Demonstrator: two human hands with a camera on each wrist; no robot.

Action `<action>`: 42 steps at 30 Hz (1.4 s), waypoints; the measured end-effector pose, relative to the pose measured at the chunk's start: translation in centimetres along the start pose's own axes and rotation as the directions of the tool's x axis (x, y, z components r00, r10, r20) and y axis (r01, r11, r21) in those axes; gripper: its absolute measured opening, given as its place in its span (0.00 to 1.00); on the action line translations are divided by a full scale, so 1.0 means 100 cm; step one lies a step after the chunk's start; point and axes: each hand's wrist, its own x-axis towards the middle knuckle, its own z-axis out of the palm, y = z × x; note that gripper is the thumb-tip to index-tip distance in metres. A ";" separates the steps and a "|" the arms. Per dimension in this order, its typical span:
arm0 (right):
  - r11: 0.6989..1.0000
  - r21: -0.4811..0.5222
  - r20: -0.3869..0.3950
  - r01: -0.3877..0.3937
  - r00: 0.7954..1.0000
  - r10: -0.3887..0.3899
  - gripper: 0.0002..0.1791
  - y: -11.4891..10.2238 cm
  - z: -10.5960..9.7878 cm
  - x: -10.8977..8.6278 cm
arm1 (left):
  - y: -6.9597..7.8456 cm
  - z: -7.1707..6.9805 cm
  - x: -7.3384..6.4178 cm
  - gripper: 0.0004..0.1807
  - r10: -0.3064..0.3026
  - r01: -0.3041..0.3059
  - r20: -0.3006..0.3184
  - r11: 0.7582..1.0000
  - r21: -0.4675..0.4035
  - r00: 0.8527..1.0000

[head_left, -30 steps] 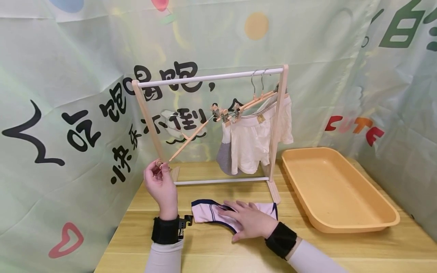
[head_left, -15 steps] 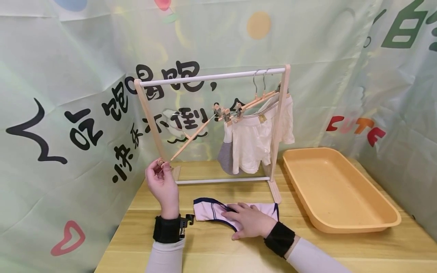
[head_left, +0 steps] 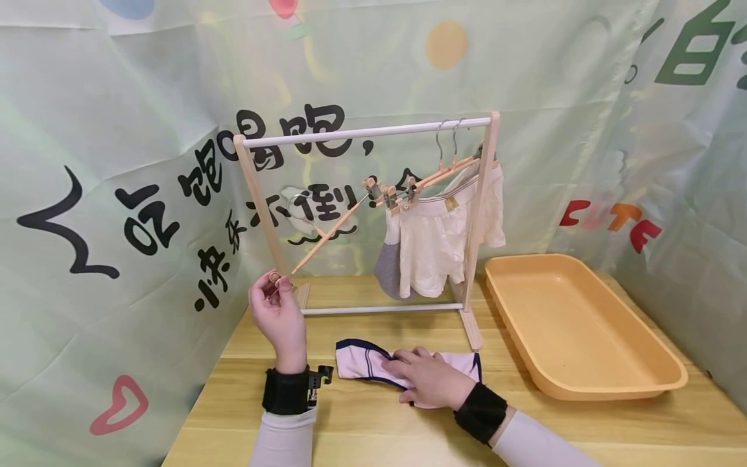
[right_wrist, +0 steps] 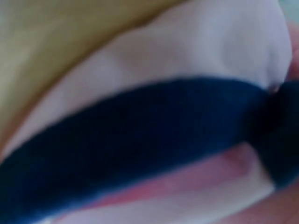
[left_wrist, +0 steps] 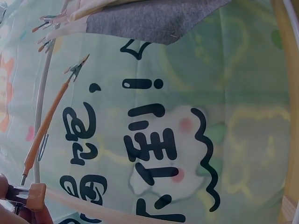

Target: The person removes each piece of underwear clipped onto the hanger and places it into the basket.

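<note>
My left hand (head_left: 280,318) pinches the clip at the near end of a wooden clip hanger (head_left: 327,237), held slanting up in front of the rack. In the left wrist view the thumb and fingers close on that clip (left_wrist: 36,196), while the far clip (left_wrist: 77,70) has nothing in it. Pale pink underpants (head_left: 355,364) with navy trim lie on the table. Over their middle, my right hand (head_left: 434,383) has its fingers bent and gathers the cloth. The right wrist view is blurred, with the navy trim (right_wrist: 140,121) bunched toward the fingers at right.
A small wooden rack with a white top bar (head_left: 373,131) stands behind. White shorts (head_left: 432,243) and a grey-white garment (head_left: 388,269) hang from clip hangers at its right end. An orange tray (head_left: 583,324) sits at right. Printed cloth (head_left: 146,78) walls the table.
My right thumb has drawn in toward the fingers, and the underpants' near edge has bunched and shifted under the hand. The left hand stays almost still with the hanger.
</note>
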 end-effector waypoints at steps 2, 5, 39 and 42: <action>1.000 0.016 -0.010 0.006 1.000 -0.006 0.34 0.000 -0.001 -0.001 | 0.000 0.000 0.000 0.20 0.001 -0.001 -0.002 1.000 0.000 1.000; 0.999 0.030 -0.027 0.022 0.999 -0.021 0.32 0.000 -0.002 -0.001 | -0.001 0.000 0.000 0.19 0.002 -0.002 -0.004 1.000 0.002 1.000; 0.999 0.002 -0.247 0.041 0.968 -0.039 0.16 0.005 -0.010 0.006 | -0.001 -0.002 0.001 0.18 0.007 -0.006 -0.009 1.000 0.022 1.000; 0.998 0.041 -0.297 0.039 0.954 -0.025 0.17 0.004 -0.016 0.006 | -0.001 -0.002 0.001 0.18 0.013 -0.012 -0.012 1.000 0.024 1.000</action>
